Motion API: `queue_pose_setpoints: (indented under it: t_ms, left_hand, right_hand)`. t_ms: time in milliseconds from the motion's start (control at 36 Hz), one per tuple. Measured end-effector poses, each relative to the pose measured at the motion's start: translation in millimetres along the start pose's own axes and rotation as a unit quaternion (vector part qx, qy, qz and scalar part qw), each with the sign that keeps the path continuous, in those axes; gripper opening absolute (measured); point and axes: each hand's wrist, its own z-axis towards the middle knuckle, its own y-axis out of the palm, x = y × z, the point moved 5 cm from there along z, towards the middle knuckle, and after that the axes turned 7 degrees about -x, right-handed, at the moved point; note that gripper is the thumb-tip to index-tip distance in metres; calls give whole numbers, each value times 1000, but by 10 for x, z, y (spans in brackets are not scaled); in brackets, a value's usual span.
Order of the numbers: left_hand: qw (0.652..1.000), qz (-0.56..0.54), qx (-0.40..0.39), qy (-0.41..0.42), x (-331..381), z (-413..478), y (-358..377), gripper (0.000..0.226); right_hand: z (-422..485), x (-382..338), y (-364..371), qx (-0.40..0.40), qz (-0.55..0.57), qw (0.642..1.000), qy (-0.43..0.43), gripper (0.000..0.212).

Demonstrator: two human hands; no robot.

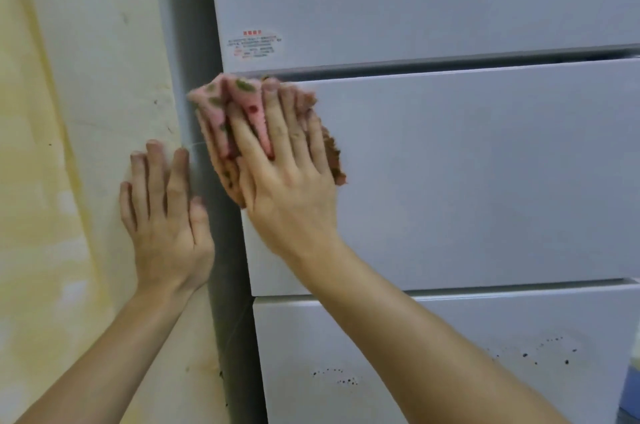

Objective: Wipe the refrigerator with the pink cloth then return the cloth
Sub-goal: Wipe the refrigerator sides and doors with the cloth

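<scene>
Refrigerator (pixel 450 164) front is getting wiped; I am working the middle drawer's top left corner.

My right grip (pixel 277 164) is lying spread and flat over the pink cloth (pixel 254 119), pressing it onto that corner, with a fold bunching up between two fingers. My left grip (pixel 166 216) is resting spread on the yellowish wall (pixel 86 94) just beside the refrigerator's grey side, holding nothing. I am judging the wiping as only partly done: dark specks (pixel 334 377) are sitting on the lower drawer front. The next move is calling for a firm sweep rightward across this panel, then down to those marks, before the cloth goes back; its home is not showing. A sticker (pixel 255 44) with red print is sitting on the upper door, too blurred for reading, and I am seeing no brand.
</scene>
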Motion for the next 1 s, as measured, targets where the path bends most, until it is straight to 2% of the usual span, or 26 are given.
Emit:
queue_pose_setpoints:
  t_ms: [167,361,417,528,639,722,806,889,1000]
  left_hand:
    - [999,-30,28,-18,125,3,-26,59]
    - [999,-31,25,14,461,-103,61,59]
    - [999,-36,29,25,582,-133,103,60]
    - [998,-59,32,11,727,-164,202,64]
    - [997,-71,29,-3,755,-169,249,67]
    - [997,-66,31,-4,744,-168,240,66]
    - [997,-68,29,-7,745,-176,249,66]
    - [997,-76,23,-7,752,-184,263,66]
    - [996,-82,24,-2,741,-185,252,66]
  right_hand:
    - [-1049,-64,94,-114,-5,988,-102,58]
    - [-1707,501,-250,-152,-68,982,-86,70]
    - [-1703,828,-467,-130,-76,987,-48,67]
    - [-1750,1565,-923,-69,-92,990,82,62]
    - [-1888,2164,-1260,-18,-73,971,225,73]
    - [-1863,2292,-1311,21,-53,947,315,69]
    - [-1690,2177,-1235,79,-35,925,369,65]
    - [-1340,1879,-1065,114,-36,933,338,64]
    - [-856,1224,-672,62,-35,977,201,62]
